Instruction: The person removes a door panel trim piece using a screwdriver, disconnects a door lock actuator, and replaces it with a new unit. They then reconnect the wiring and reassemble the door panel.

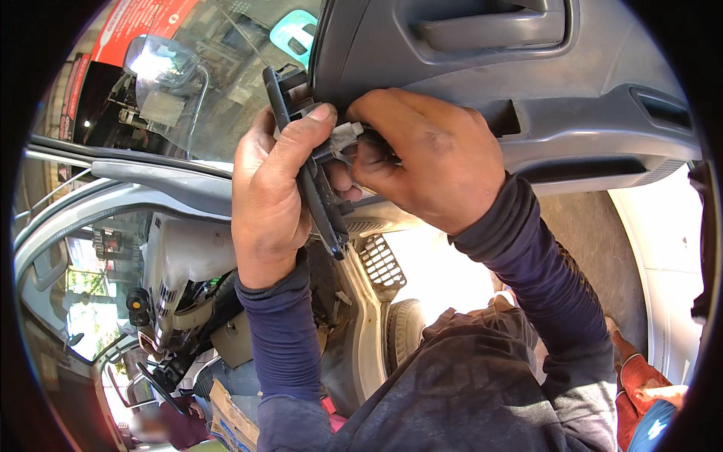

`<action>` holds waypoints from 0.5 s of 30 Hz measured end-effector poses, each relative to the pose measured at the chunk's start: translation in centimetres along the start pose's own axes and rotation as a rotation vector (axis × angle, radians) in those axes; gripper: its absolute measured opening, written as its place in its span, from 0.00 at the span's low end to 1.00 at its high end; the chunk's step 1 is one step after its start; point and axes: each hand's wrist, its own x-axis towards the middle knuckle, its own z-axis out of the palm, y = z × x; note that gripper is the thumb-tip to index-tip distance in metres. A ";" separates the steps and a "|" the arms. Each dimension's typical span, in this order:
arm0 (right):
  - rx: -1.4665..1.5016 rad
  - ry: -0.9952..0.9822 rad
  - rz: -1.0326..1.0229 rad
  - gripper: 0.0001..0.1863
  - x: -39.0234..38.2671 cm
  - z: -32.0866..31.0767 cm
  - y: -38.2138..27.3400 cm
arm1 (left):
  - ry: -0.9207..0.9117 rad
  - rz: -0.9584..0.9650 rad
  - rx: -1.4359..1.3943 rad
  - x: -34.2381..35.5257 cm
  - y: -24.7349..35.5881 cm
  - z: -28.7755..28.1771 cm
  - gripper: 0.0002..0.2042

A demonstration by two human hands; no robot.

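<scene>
My left hand (267, 184) is closed round a long, narrow black plastic switch panel (324, 211), with its thumb on the back of it. The panel stands tilted, with black housings jutting from its rear side. A light grey wire connector (347, 135) sits at the middle of that rear side. My right hand (437, 154) is closed with thumb and fingertips pinched at the connector's right end; the fingertips partly hide what they grip. Behind both hands is a grey vehicle door panel (617, 56), with a dark rectangular opening (506, 118) in its armrest beside my right hand.
A side mirror (162, 64) and a turquoise stool (295, 34) show through the door glass. Below my hands are a perforated step plate (382, 262) and a tyre (405, 328). One person (177, 422) is by the cab at lower left, another (636, 399) at lower right.
</scene>
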 end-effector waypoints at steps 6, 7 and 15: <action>0.007 -0.094 -0.026 0.12 0.5 -0.6 0.5 | -0.027 -0.006 -0.036 0.1 0.0 -0.3 0.20; 0.013 -0.106 -0.030 0.11 0.6 -0.7 0.5 | -0.028 -0.005 -0.034 0.1 0.0 -0.3 0.21; -0.002 -0.081 -0.048 0.13 0.9 -0.1 0.3 | -0.059 0.075 0.007 0.0 -0.8 -0.4 0.27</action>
